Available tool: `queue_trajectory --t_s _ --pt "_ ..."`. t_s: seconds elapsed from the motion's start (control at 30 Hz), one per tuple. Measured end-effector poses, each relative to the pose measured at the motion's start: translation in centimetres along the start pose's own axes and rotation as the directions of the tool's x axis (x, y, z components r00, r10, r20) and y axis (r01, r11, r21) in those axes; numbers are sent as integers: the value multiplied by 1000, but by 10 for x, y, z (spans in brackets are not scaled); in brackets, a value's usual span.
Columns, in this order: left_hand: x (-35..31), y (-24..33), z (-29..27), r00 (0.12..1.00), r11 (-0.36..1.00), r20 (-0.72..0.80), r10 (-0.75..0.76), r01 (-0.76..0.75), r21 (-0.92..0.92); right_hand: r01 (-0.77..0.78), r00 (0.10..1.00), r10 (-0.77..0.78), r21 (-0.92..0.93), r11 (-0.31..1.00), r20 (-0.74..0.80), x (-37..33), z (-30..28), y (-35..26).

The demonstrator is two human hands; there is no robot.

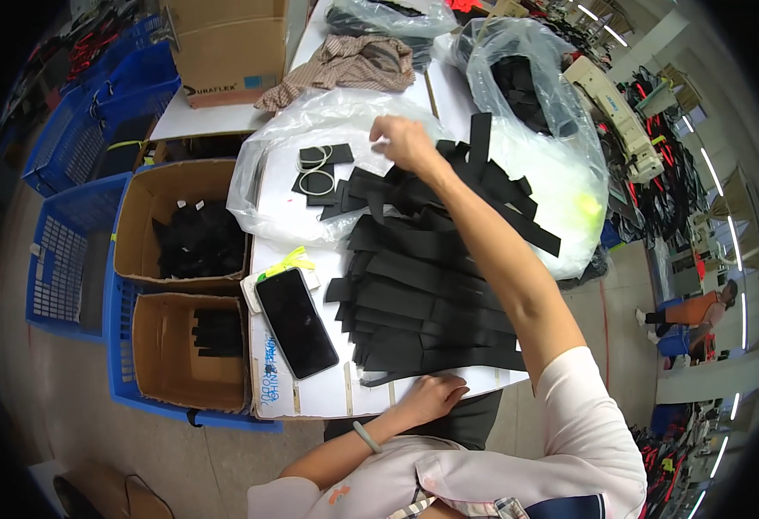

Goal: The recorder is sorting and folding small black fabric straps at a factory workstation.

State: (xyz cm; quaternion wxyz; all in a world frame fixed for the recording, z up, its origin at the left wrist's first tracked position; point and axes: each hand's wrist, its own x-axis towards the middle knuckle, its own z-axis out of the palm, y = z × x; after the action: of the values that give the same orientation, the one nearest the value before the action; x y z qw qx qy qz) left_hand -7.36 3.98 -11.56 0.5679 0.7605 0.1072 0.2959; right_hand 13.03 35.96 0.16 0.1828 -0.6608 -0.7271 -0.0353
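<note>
My right hand [407, 145] reaches over the far part of the white table, with fingers bent, thumb and forefinger apart and nothing visible between them. Under and beside my right forearm lies a wide, overlapping pile of black fabric strips [423, 294]. My left hand [436, 398] is closed at the near table edge, just below the pile; what its curled fingers hold, if anything, is hidden. Left of my right hand, two pale elastic bands [316, 182] rest on small black fabric pieces [338, 154].
A black smartphone [296, 324] lies at the table's left edge. Cardboard boxes [159, 389] holding black pieces stand in blue crates to the left. Clear plastic bags [263, 186], a checked cloth [345, 65] and a sewing machine [617, 117] are farther away. Another person [695, 313] is far right.
</note>
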Motion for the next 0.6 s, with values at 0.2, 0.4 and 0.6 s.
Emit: queue_trajectory --t_s 0.2,0.4,0.6 --pt "-3 -1 9 1000 999 12 7 -7 35 9 956 99 -363 932 278 -39 64 -20" --pt "1 9 11 997 1000 70 -29 29 6 -41 925 110 191 981 -363 -33 20 -4" --pt "3 61 -26 971 860 -32 -238 195 -472 -329 880 436 901 282 185 -140 -152 -92"
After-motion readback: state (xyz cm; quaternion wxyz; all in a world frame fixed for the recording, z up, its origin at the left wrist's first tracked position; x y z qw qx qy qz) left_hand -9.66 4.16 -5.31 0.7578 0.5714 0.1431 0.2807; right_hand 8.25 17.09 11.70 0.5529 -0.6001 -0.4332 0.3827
